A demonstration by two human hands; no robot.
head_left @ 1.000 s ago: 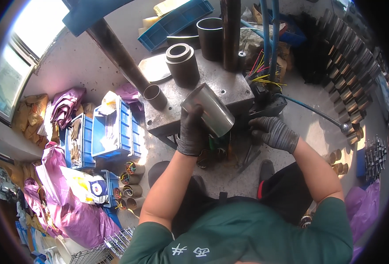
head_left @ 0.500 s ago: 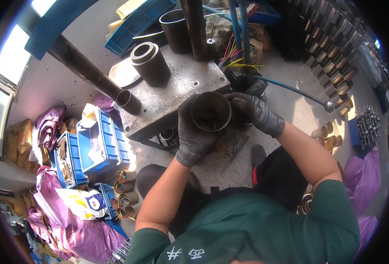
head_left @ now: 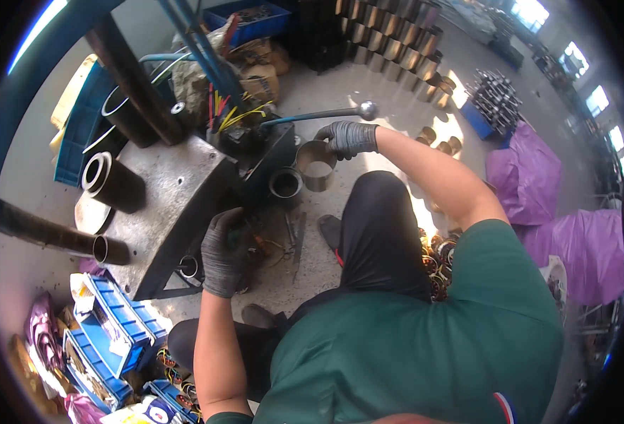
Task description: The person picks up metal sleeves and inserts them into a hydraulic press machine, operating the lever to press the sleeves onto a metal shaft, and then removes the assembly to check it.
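Note:
In my right hand [head_left: 347, 140], gloved in grey, is a hollow metal cylinder [head_left: 315, 152]; the fingers grip its upper rim, and light shows through its bore. Just left of it, lower down, sits another dark, thick-rimmed tube [head_left: 286, 184]. My left hand [head_left: 224, 253], also gloved, hovers beside the near edge of the steel machine table [head_left: 185, 166]. Its fingers point up, loosely bent and apart from the cylinder, with the palm in shadow; I see nothing in it.
On the table stand a thick-walled cylinder [head_left: 122, 185] and a smaller tube [head_left: 111, 250]. A ball-ended lever [head_left: 326, 113] juts across the far side. Blue crates [head_left: 118, 318] stand left, purple sacks [head_left: 524, 166] right. Stacked metal cylinders [head_left: 390, 46] fill the back.
My left hand has let go of the cylinder and moved left. The right hand has carried it away from the table, to the right. The head view has turned rightward.

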